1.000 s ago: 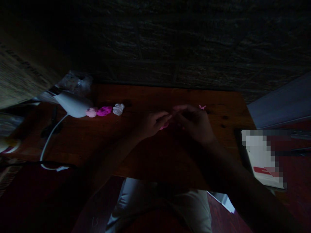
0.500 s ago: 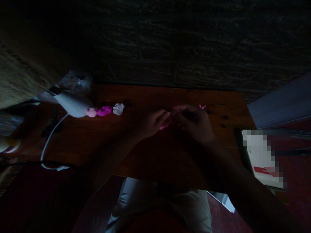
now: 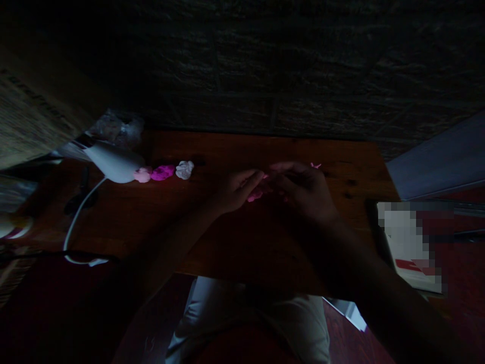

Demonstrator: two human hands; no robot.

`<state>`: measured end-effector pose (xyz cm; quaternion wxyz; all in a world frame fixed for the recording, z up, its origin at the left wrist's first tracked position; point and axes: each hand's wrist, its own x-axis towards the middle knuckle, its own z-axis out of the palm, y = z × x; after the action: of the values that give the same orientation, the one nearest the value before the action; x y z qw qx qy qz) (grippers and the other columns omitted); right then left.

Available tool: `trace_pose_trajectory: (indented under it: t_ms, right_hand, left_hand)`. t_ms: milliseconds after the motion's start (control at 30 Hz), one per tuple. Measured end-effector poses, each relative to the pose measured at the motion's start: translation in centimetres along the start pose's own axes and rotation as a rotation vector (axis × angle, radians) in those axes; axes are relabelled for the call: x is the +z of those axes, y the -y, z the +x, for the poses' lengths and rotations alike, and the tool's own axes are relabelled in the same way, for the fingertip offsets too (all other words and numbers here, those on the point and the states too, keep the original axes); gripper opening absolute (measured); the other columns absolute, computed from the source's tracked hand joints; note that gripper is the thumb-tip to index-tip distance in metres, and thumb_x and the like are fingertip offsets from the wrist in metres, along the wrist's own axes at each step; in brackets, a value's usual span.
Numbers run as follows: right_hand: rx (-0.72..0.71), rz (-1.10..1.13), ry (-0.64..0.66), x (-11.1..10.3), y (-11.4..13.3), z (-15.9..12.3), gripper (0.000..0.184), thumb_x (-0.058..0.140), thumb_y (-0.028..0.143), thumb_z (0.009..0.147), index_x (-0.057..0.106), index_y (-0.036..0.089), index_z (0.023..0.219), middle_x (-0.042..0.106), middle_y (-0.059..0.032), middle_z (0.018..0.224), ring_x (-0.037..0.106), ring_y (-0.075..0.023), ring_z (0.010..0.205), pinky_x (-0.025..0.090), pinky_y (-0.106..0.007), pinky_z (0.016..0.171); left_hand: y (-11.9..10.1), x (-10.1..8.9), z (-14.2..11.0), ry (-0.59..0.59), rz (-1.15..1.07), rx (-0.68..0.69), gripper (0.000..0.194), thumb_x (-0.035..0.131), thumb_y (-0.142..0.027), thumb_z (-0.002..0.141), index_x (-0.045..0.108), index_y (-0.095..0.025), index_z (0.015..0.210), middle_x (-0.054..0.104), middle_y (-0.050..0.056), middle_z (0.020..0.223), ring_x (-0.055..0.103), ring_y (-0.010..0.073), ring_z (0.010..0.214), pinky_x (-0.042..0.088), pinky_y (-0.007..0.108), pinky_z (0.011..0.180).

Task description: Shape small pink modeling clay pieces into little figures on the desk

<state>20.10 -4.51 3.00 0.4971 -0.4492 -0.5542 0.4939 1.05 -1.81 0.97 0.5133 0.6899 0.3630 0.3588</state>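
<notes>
Over the middle of the dark wooden table, my left hand (image 3: 240, 189) is closed in a pinch on a small bit of pink modelling clay (image 3: 265, 176). My right hand (image 3: 305, 189) faces it with thumb and forefinger drawn together, the fingertips almost touching the left ones; what they hold is too dark to make out. Below the fingers, pink clay pieces (image 3: 254, 195) lie on the table, partly covered by the hands. Just beyond the right knuckles sits a small branched pink piece (image 3: 316, 165). To the left rest lumps of pale pink (image 3: 143, 175), magenta (image 3: 162, 172) and white clay (image 3: 185, 170).
A white lamp-like object (image 3: 115, 162) with a white cable (image 3: 74, 222) stands at the left, beside crumpled clear plastic (image 3: 121, 126) and a cardboard box (image 3: 34, 111). A partly blurred white box (image 3: 407, 247) is at the table's right edge. A dark brick wall (image 3: 242, 65) rises behind.
Both hands stay in nearly the same place, with small finger shifts. The pink bit at the left fingertips and the pieces beneath show a little more now.
</notes>
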Motion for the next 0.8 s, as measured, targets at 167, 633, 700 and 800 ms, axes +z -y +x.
trace_pose_trajectory:
  t_ms: [167, 633, 700, 800]
  right_hand:
    - [0.033, 0.04, 0.004, 0.0, -0.2, 0.1, 0.026, 0.079, 0.037, 0.084, 0.075, 0.02, 0.103, 0.077, -0.0042, 0.091, 0.068, -0.0139, 0.069, 0.056, -0.027, 0.059]
    - [-0.02, -0.071, 0.034, 0.0, -0.2, 0.1, 0.028, 0.075, 0.043, 0.087, 0.074, 0.021, 0.104, 0.077, -0.0046, 0.093, 0.066, -0.0132, 0.064, 0.054, -0.027, 0.056]
    - [-0.05, -0.17, 0.016, 0.1, 0.1, 0.1, 0.028, 0.071, 0.043, 0.091, 0.074, 0.02, 0.107, 0.077, -0.0065, 0.097, 0.069, -0.0152, 0.068, 0.054, -0.028, 0.058]
    - [-0.118, -0.489, -0.032, -0.3, 0.9, -0.7, 0.029, 0.068, 0.044, 0.093, 0.073, 0.02, 0.11, 0.078, -0.0095, 0.095, 0.072, -0.0211, 0.074, 0.054, -0.033, 0.064]
  left_hand:
    - [0.0, -0.1, 0.2, 0.034, -0.086, -0.061, 0.049, 0.057, -0.062, 0.095, 0.072, -0.015, 0.098, 0.075, 0.008, 0.083, 0.065, 0.0129, 0.064, 0.048, 0.024, 0.054]
    - [0.2, 0.0, 0.3, 0.016, -0.104, -0.093, 0.034, 0.074, -0.049, 0.085, 0.068, -0.015, 0.086, 0.073, 0.005, 0.078, 0.065, 0.0116, 0.062, 0.05, 0.024, 0.055]
    - [0.2, 0.1, 0.3, 0.007, -0.12, -0.094, 0.032, 0.077, -0.046, 0.083, 0.067, -0.015, 0.085, 0.071, 0.003, 0.074, 0.064, 0.0108, 0.061, 0.049, 0.023, 0.054]
    - [0.1, 0.1, 0.3, -0.01, -0.158, -0.108, 0.031, 0.082, -0.042, 0.079, 0.066, -0.015, 0.082, 0.067, 0.0, 0.067, 0.06, 0.0089, 0.054, 0.047, 0.022, 0.051]
